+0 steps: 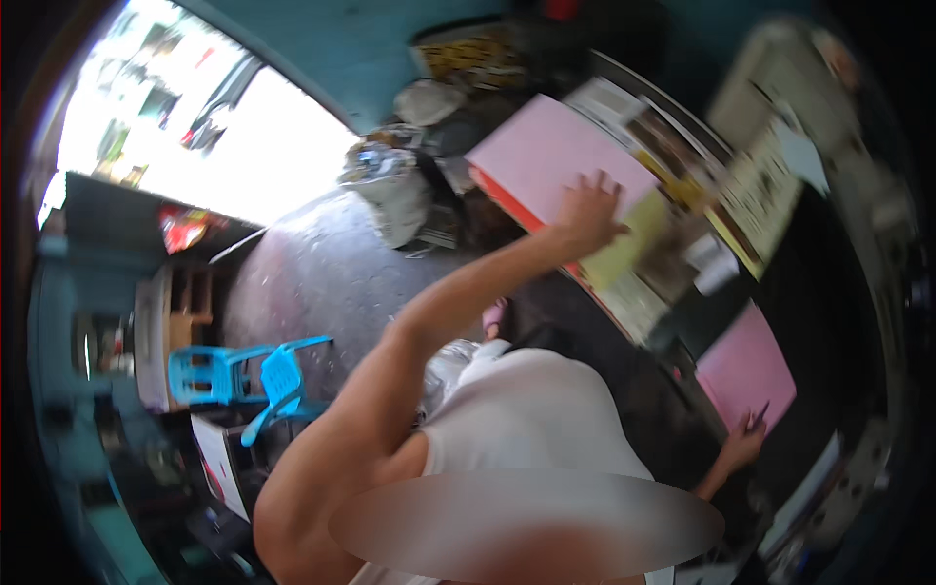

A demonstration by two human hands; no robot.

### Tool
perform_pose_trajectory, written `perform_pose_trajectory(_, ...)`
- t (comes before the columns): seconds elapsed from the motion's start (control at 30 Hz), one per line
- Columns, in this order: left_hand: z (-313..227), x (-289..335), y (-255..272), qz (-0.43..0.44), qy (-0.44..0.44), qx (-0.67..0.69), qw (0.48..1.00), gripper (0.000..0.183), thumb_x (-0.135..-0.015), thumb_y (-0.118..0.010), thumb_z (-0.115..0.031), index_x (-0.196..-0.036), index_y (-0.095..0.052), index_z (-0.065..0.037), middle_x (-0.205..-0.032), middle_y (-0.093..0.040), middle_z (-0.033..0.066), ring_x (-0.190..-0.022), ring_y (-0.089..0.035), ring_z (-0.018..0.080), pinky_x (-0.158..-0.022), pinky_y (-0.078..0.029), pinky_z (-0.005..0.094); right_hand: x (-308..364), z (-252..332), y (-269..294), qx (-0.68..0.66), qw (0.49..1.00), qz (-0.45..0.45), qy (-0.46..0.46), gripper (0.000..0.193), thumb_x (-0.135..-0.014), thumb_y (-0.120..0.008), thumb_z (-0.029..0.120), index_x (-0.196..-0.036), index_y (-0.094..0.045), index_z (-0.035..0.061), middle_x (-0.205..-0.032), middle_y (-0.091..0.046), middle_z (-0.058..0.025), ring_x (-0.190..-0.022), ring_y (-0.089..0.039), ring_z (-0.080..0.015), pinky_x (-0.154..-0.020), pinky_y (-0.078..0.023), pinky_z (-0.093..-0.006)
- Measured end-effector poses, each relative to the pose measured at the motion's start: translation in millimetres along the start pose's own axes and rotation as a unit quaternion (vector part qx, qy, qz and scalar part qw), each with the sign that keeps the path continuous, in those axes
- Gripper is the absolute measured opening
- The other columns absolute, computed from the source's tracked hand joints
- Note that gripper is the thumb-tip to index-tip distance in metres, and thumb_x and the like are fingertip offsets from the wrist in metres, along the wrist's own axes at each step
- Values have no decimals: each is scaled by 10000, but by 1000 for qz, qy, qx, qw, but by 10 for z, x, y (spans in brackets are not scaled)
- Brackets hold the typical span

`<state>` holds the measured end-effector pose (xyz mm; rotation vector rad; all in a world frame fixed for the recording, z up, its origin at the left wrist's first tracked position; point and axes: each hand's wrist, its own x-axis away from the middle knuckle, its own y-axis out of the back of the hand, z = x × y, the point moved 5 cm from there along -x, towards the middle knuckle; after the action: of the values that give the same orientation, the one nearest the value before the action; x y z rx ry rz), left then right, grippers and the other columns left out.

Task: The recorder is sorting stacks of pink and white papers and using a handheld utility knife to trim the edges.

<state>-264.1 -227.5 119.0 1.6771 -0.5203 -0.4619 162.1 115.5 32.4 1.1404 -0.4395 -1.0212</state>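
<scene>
My left arm stretches across to a stack of coloured paper. My left hand (pixel 589 210) rests flat on the top pink sheets (pixel 556 146), its fingers spread. Red-orange paper (pixel 505 198) shows along the stack's left edge, and a pale yellow sheet (pixel 632 240) sticks out beside my wrist. At the lower right, my right hand (pixel 743 451) is closed around a dark, thin pen (pixel 763 413). Its fingers lie at the near edge of a separate pink sheet (pixel 745 369) on the dark tabletop (pixel 829 312). Motion blurs the picture slightly.
Printed papers (pixel 765 200) and a white slip (pixel 714 263) lie between the two pink piles. A light-coloured machine or case (pixel 780 78) stands at the far right. Blue plastic chairs (pixel 281 380), a wooden shelf (pixel 190 295) and a full pale sack (pixel 390 200) occupy the left side.
</scene>
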Motion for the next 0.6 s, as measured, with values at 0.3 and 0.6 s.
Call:
perform_pose_trajectory(0.3, -75, -436, -426, -55, 55, 4, 997, 624, -691, -797, -306, -1203, -575, -28, -1259, -494, 206, -1233, -449, 504, -816, -442, 730, 690, 2298, -923, -177, 942, 169, 229, 294, -915, -702, 238, -1041, -666, -25, -891, -702, -204, -831, -702, -332, -711, -540, -388)
perform_pose_trajectory(0.6, 78, -331, -143, -21, 59, 127, 990, 583, -673, -726, -310, -1185, -611, -56, -1223, -555, 158, -1128, -552, 361, -819, -475, 621, 612, 2731, -789, -300, 909, 194, 215, 223, -923, -701, 205, -981, -663, -7, -698, -626, -50, -645, -562, -100, -598, -470, -300)
